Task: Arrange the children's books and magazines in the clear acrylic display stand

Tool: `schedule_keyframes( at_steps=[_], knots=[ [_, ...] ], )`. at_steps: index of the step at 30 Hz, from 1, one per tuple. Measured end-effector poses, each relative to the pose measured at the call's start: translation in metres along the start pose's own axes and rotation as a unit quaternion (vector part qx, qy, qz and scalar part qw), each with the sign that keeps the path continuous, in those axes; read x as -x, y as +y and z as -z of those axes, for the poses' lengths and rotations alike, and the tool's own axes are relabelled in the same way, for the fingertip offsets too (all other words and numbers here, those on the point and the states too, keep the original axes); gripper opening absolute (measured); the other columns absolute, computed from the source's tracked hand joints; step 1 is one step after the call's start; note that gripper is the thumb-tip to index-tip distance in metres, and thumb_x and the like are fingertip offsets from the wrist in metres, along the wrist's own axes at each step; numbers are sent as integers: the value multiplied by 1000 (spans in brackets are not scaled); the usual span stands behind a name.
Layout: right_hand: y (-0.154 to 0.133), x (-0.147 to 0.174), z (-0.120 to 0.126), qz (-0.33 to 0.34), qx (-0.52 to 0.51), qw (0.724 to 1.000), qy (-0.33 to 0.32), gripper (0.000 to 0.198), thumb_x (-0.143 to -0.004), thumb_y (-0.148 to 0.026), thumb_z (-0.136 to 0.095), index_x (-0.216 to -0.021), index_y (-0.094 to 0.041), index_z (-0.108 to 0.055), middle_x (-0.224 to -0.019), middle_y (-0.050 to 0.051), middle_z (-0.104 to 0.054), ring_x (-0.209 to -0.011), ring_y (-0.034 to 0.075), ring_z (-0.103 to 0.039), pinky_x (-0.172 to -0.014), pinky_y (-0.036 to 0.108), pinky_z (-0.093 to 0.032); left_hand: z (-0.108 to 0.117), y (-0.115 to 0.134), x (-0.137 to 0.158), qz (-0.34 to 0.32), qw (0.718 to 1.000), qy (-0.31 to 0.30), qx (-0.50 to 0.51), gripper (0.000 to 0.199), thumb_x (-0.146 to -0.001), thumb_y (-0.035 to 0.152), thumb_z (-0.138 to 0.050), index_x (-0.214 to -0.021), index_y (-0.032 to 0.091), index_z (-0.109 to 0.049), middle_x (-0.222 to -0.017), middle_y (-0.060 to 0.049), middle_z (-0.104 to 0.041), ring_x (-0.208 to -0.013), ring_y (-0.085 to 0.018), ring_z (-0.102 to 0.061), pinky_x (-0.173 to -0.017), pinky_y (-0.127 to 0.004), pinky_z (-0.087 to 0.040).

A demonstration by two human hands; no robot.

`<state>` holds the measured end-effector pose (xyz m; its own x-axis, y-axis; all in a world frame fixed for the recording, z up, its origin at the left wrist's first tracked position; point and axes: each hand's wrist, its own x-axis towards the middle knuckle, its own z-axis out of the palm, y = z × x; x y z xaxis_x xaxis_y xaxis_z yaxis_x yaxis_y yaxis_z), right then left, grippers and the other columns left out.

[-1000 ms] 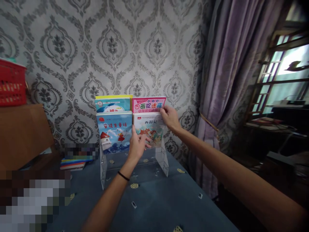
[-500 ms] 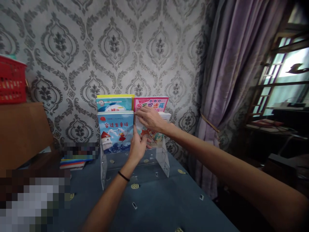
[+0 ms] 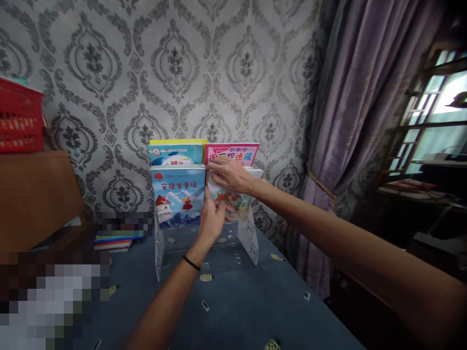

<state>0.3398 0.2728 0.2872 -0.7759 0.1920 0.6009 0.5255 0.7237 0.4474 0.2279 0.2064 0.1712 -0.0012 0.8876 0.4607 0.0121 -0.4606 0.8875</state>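
A clear rack (image 3: pixel 251 238) on the table holds children's books in two rows, upright and leaning back. My right hand (image 3: pixel 231 175) is closed at the upper left corner of a pale picture book (image 3: pixel 237 206) with a cartoon cover, in the front row on the right. Lower down, my left hand (image 3: pixel 213 218) grips the same book's left edge; its index finger points up along that edge. Beside it stands a blue storybook (image 3: pixel 178 197). Behind are a teal book (image 3: pixel 177 154) and a pink book (image 3: pixel 251 151). My hands cover part of the pale cover.
The rack stands on a dark blue tablecloth (image 3: pixel 241 301). At left are a stack of books (image 3: pixel 115 243), a brown box (image 3: pixel 40 194) and a red basket (image 3: pixel 22 116) above it. Patterned wallpaper backs the table, with a purple curtain (image 3: pixel 350 121) on the right.
Both hands keep their places at the pale book's left edge, with little finger movement. The view has shifted slightly, and the books stand as before.
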Motion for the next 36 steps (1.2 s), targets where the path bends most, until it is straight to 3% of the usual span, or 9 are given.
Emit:
schedule_keyframes(
  at_steps=[8,16,26,36],
  knots=[
    [1,4,-5,-3,-73,997,36,18,-95,-21,-42,-98,-17,-60,-88,8,-58,-81,21,-49,-75,33,-39,5,9,-4,40,998,21,36,60,-92,18,-49,-147,16,-26,-72,0,-70,-42,-12,-62,-38,-16,-34],
    [3,7,-4,-7,-101,994,34,22,-100,-26,-40,-95,-18,-60,-88,8,-60,-80,20,-52,-74,30,-41,-1,-8,0,18,1000,7,16,79,-95,18,-47,-158,21,0,-75,1,-69,-44,-10,-61,-41,-18,-41],
    [1,8,-2,-23,-124,991,40,23,-99,-25,-43,-101,-16,-63,-90,8,-63,-79,19,-56,-72,29,-42,-1,-19,7,67,997,-8,35,84,-93,13,-45,-158,21,8,-71,4,-66,-43,-8,-60,-42,-15,-39],
    [-2,8,0,-39,-134,990,29,23,-98,-24,-44,-107,-17,-64,-97,9,-68,-84,19,-59,-74,31,-44,8,-42,27,126,989,-22,71,80,-94,20,-49,-157,20,0,-68,6,-64,-44,-8,-62,-43,-13,-38]
  ],
)
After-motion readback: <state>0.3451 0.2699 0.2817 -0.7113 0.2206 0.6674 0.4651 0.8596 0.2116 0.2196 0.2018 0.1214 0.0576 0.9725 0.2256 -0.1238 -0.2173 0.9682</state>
